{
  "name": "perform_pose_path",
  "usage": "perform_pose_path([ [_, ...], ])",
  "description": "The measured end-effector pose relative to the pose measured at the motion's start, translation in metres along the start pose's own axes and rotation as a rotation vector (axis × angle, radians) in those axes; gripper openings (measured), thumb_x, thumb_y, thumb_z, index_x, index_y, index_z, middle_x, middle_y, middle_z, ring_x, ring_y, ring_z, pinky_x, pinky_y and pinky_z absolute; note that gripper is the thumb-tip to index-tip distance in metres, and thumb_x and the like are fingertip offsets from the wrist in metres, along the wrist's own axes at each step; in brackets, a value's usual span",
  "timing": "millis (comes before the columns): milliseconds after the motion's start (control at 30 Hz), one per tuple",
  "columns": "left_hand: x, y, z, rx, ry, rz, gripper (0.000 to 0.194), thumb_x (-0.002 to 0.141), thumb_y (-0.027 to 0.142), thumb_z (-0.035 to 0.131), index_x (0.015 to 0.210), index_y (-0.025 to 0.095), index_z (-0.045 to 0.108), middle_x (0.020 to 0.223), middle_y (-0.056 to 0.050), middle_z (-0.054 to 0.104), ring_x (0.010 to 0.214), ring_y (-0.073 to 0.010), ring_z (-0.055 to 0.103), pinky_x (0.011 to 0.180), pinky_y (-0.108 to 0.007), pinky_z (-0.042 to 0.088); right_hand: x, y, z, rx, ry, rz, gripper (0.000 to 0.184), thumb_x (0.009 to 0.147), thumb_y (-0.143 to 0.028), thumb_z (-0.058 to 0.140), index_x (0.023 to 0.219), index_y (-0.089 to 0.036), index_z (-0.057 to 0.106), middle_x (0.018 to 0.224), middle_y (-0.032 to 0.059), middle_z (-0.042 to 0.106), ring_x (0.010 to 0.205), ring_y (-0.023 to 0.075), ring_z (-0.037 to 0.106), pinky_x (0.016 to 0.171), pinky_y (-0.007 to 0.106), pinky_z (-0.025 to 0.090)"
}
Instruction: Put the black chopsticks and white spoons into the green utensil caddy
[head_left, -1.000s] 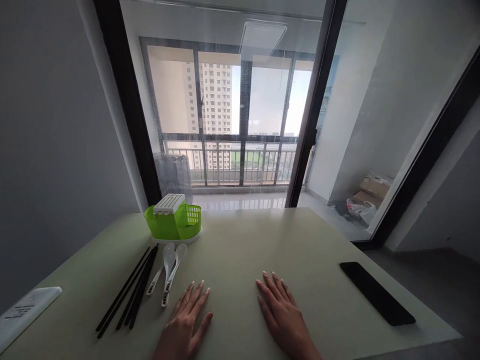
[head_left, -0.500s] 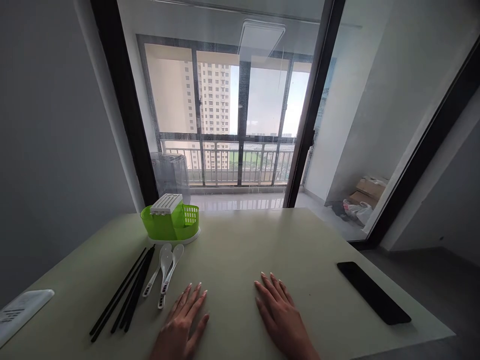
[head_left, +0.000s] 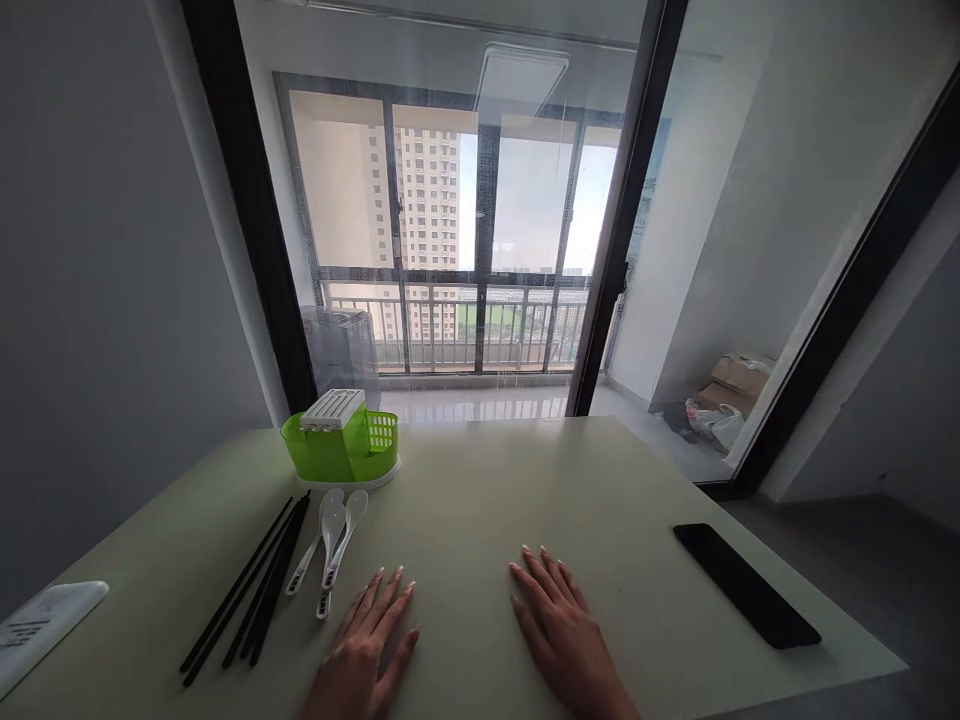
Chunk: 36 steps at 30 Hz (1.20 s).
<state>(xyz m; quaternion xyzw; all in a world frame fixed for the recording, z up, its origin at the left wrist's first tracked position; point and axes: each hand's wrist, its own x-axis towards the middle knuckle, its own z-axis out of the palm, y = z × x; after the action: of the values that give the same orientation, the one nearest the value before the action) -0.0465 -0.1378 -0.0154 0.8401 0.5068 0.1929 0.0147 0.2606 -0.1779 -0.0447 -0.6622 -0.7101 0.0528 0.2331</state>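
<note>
Left hand (head_left: 361,645), right hand (head_left: 561,632) lie flat, empty, toward worktop (head_left: 472,500) near edge. 3 glossy white long-handled spoons (head_left: 333,518) toward left edge: likely light, stiff, slippery; grip handles (head_left: 325,585).

No text is legible. Dark markings on the flat white object (head_left: 69,606) and the spoon handles (head_left: 323,604) are unreadable.

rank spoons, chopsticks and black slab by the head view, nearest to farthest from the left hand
1. Spoons: just ahead and left of the left hand
2. Chopsticks: farther left, past the spoons
3. Black slab: far right, beyond the right hand
</note>
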Motion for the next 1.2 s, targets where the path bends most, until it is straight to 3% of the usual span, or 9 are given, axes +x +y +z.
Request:
perform_pose_path([
  [367,0.0009,0.0007,-0.0004,0.024,-0.010,0.008,0.049,0.101,0.048,0.047,0.147,0.032,0.055,0.157,0.003,0.047,0.148,-0.0272,0.040,0.116,-0.047,0.047,0.0016,0.0001,-0.0007,-0.029,0.000,-0.008,0.049,0.106,-0.045,0.036,0.150,-0.032,0.052,0.164,-0.0037,0.034,0.154,0.0253,0.028,0.125,0.049,0.032],
  [1200,0.0007,0.0029,-0.0025,-0.002,0.002,-0.001,0.048,0.101,0.045,0.048,0.148,0.035,0.053,0.157,0.004,0.047,0.149,-0.0273,0.039,0.116,-0.048,0.047,0.0003,0.0002,0.0000,-0.003,0.025,-0.004,0.048,0.105,-0.046,0.039,0.150,-0.034,0.052,0.163,-0.0048,0.036,0.153,0.0248,0.030,0.124,0.049,0.035],
])
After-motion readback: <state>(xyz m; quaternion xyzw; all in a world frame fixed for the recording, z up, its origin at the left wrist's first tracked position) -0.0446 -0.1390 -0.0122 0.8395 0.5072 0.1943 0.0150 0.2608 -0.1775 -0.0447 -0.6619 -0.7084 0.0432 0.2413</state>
